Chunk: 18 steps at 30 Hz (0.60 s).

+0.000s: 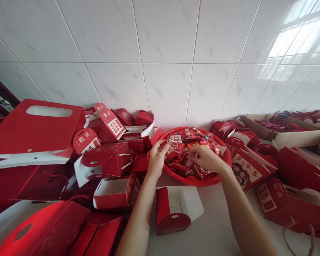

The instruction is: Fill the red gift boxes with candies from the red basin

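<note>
At basket rim (192,182), left hand (157,158)

Tabletop (216,217) room beside open box (173,223), basket (186,181) ahead, boxes (106,156) crowding left

“歡喜”, “囍” on a red box (104,128)
</note>
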Motion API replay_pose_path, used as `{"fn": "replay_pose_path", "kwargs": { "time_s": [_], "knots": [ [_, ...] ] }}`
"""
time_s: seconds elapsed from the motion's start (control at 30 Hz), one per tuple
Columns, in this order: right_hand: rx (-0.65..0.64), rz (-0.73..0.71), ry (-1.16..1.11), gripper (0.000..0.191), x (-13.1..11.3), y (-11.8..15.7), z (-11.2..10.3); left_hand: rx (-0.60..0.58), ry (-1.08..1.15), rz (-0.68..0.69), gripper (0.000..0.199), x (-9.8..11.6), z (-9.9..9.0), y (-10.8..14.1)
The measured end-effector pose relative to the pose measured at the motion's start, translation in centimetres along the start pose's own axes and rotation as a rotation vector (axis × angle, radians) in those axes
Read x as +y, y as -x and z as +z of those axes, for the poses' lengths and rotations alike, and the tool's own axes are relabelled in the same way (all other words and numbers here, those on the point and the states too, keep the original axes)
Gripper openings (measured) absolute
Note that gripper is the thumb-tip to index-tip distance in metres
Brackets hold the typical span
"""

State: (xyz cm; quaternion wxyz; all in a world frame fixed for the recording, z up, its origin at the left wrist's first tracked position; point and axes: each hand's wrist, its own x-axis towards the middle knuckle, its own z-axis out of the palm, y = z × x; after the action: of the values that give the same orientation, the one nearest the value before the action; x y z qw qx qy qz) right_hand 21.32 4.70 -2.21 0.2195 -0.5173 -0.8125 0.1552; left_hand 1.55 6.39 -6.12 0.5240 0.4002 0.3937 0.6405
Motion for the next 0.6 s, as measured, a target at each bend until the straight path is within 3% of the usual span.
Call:
{"fn": "replay_pose_path", "kwargs": {
  "time_s": [0.17,0.27,0.37,0.43,0.53,0.6],
  "knots": [
    [0.363,0.152,-0.094,0.011,1.0,0.0,-0.6,0.012,0.007,-0.005,0.04,0.0,0.0,0.0],
    [0.485,0.224,-0.018,0.017,1.6,-0.1,-0.5,0.017,0.005,-0.004,0.038,0.0,0.0,0.0],
    [0.564,0.169,0.108,0.033,1.4,-0.2,0.0,0.017,0.003,-0.001,0.036,-0.1,0.0,0.0],
    [0.513,0.048,0.117,0.035,0.7,-0.4,0.6,0.017,0.003,0.002,0.035,0.0,0.0,0.0],
    [0.271,-0.157,0.105,0.025,-0.6,-0.7,1.6,0.016,0.005,0.01,0.035,0.0,0.0,0.0],
    [0.122,-0.214,0.138,0.019,-1.3,-0.9,2.2,0.012,0.009,0.013,0.036,0.0,0.1,0.0]
  ]
}}
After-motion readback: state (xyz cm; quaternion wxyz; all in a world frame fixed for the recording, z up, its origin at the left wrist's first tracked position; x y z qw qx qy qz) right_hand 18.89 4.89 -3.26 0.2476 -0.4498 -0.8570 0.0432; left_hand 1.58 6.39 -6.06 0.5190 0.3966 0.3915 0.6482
